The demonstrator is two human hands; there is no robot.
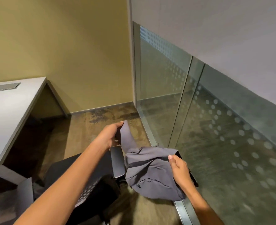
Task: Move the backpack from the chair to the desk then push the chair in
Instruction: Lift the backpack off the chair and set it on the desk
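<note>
A small grey backpack (152, 174) hangs in the air to the right of a black office chair (88, 181), beside the chair's grey armrest (117, 161). My left hand (109, 135) grips the backpack's grey strap, which is pulled up and to the left. My right hand (178, 169) pinches the top edge of the bag's body near its zipper. The light grey desk (9, 111) stands at the left, apart from the bag, with a grey cable flap in its top.
A glass partition (199, 127) with a dotted pattern and a metal floor rail runs close along the right. A yellow wall closes the far side. Brown floor lies between the desk, the chair and the glass.
</note>
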